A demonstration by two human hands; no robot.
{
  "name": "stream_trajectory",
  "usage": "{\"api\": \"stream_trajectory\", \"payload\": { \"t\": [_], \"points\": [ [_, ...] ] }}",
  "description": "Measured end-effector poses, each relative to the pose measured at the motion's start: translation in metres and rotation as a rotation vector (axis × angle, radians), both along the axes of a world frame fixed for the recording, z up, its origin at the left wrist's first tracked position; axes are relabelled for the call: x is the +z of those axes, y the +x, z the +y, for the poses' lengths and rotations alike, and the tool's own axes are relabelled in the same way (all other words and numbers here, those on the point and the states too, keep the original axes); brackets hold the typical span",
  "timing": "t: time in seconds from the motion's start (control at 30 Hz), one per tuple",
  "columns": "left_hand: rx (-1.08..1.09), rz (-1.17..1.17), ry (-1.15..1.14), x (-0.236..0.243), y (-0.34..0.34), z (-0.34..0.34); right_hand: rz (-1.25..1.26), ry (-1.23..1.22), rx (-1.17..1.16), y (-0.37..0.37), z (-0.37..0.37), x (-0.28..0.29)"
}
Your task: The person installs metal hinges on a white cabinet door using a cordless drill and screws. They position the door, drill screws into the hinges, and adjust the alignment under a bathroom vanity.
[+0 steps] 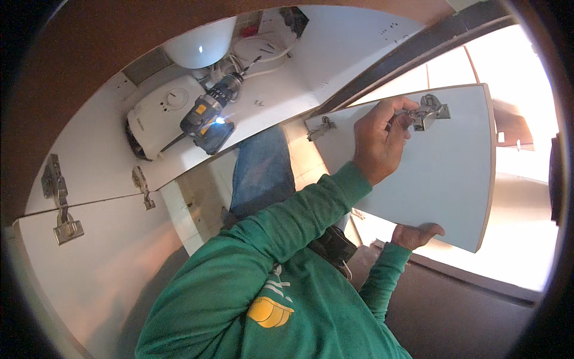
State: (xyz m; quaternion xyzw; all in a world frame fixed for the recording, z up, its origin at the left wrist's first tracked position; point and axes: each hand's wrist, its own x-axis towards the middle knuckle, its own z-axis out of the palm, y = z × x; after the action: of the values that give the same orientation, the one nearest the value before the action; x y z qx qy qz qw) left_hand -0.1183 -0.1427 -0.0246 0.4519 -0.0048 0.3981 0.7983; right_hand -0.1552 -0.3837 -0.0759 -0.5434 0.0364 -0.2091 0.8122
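Note:
A white cabinet door [430,173] is tilted at my right, with two metal hinges near its far edge. My left hand [381,139] reaches across to the right, its thumb and fingers pinched on the arm of the right-hand hinge [427,113]. Whether a small part sits between those fingertips is hidden. The other hinge [323,128] is untouched, to the left of that hand. My right hand [417,235] grips the door's near edge, thumb showing along it and the other fingers mostly hidden.
A cordless drill [206,113], its lamp lit, stands by a white water heater [164,110] inside the cabinet, below a white basin [202,45]. An opened door [101,257] hangs at left on two hinges [60,200]. A dark frame [412,54] borders the right opening.

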Motion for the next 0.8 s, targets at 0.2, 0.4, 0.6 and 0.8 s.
{"api": "stream_trajectory", "payload": {
  "t": [0.2, 0.4, 0.6, 0.8],
  "points": [
    [0.167, 0.039, 0.145, -0.006, 0.013, 0.014, 0.005, -0.137, -0.052, 0.002, 0.018, 0.007],
    [0.339, -0.013, 0.563, -0.002, 0.010, 0.022, 0.001, 0.045, -0.036, 0.004, 0.024, 0.012],
    [0.343, 0.076, 0.392, -0.006, 0.030, 0.012, 0.024, 0.115, -0.083, 0.012, 0.004, -0.011],
    [0.334, 0.120, 0.157, -0.011, 0.057, 0.022, -0.011, -0.521, -0.268, 0.020, 0.000, -0.040]
  ]
}}
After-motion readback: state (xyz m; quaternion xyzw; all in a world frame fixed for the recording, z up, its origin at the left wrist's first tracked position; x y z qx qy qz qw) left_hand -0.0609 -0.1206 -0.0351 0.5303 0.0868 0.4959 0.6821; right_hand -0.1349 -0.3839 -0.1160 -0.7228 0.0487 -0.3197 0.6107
